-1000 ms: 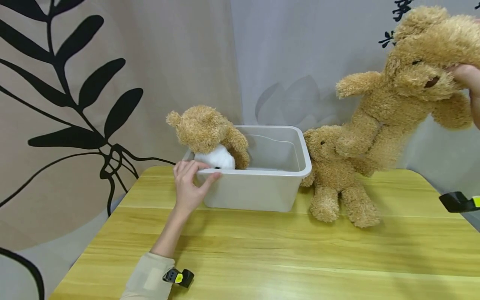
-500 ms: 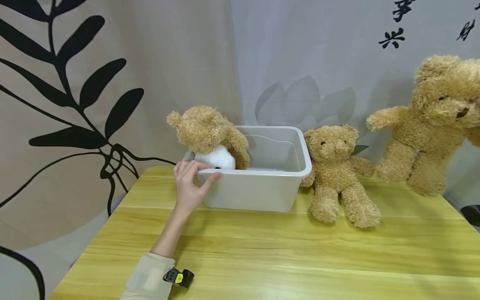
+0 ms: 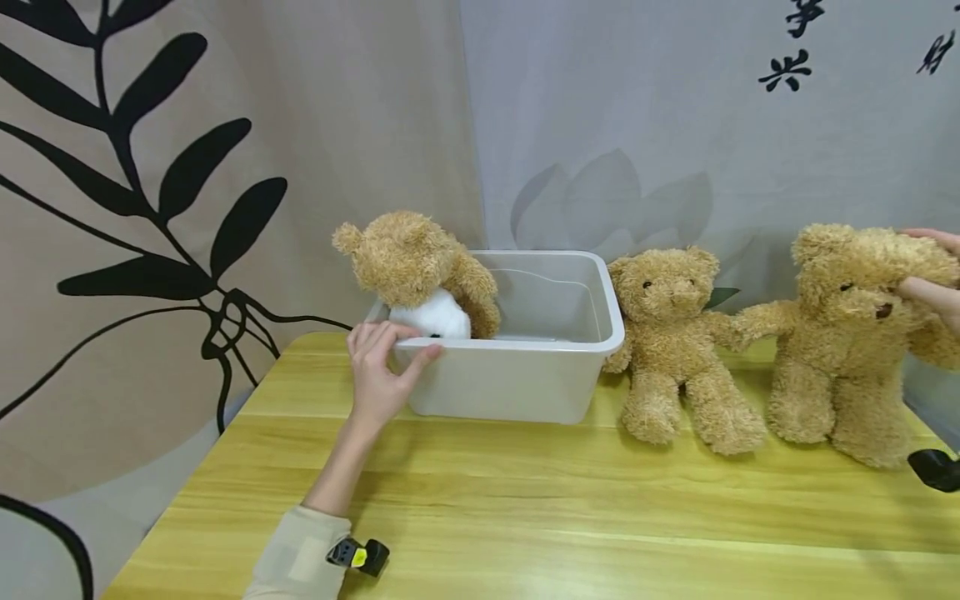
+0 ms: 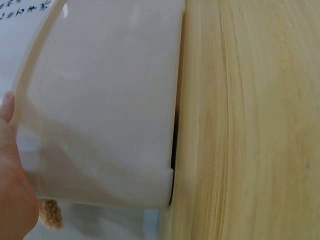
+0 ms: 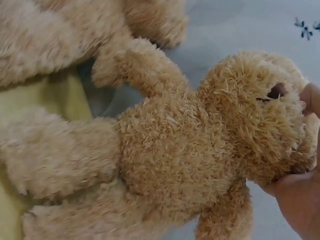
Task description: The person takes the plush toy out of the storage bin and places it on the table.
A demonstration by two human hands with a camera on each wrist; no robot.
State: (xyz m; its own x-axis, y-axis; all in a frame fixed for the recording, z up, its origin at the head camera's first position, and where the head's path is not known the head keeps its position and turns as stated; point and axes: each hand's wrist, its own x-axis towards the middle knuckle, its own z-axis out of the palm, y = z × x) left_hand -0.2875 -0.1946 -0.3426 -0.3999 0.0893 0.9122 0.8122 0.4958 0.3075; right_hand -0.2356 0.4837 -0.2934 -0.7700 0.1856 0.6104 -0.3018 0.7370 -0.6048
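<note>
My left hand point(image 3: 381, 371) grips the front-left rim of a grey plastic bin point(image 3: 502, 383), thumb on the outer wall. Inside the bin's left end, a tan teddy bear point(image 3: 401, 258) leans over a white plush toy point(image 3: 435, 315). At the right, my right hand point(image 3: 937, 279) holds another teddy bear point(image 3: 858, 350) by the side of its head, and its feet are down at the table's surface. In the right wrist view, thumb and fingers point(image 5: 297, 200) clasp that bear's head. A third teddy bear point(image 3: 675, 350) sits between the bin and the held bear, their arms meeting.
All of this stands on a wood-grain table point(image 3: 525, 508). Behind it hangs a pale curtain point(image 3: 600, 108) with printed leaves and characters. The table's right edge runs close beside the held bear.
My right hand has carried its teddy bear from up in the air, down and to the right, to the table beside the sitting bear. The left hand and bin stay put.
</note>
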